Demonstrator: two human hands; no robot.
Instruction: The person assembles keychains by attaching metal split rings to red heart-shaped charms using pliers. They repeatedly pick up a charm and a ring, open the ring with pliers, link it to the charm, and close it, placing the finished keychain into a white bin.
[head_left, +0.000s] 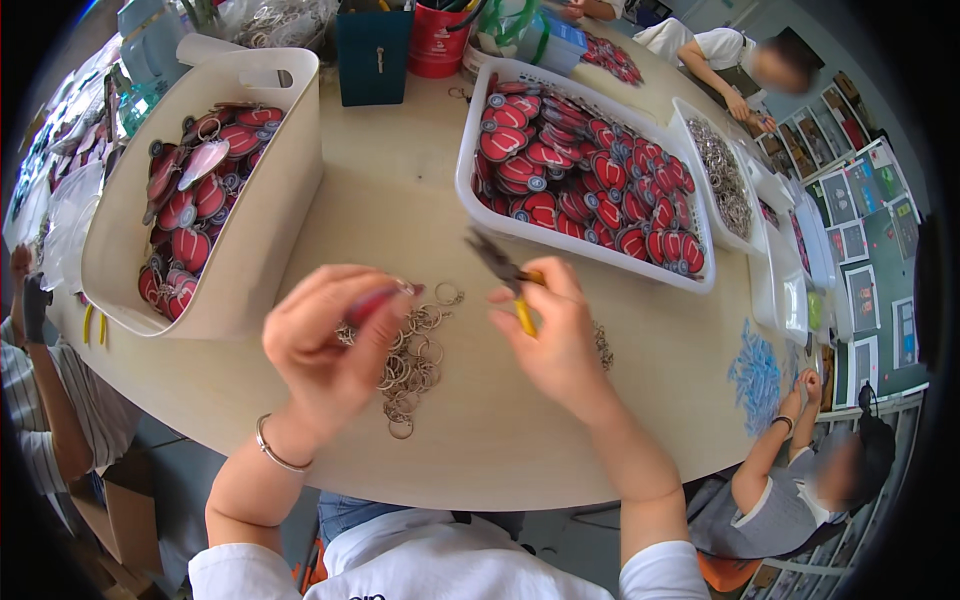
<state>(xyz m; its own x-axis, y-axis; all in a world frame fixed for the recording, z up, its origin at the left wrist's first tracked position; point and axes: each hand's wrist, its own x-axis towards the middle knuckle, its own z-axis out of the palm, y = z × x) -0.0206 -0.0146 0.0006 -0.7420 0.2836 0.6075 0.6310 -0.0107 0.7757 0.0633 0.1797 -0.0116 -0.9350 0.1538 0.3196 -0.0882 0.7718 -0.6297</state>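
My left hand (320,345) pinches a red tag (368,303), a bit smeared by motion, with a small metal piece at its top. My right hand (560,340) is closed round a pair of pliers (515,285) with yellow handles; their dark jaws point up and left, apart from the tag. On the table below and between my hands lies a loose heap of split key rings (410,375) with short chains. A smaller pile of metal bits (603,347) shows partly behind my right wrist.
A cream bin (290,150) of red tags stands left, a white basket (590,252) of more tags ahead right. Beyond are a tray of metal fittings (722,175), a dark green box (375,55) and a red cup (437,40). Blue pieces (755,378) lie right; other people sit around.
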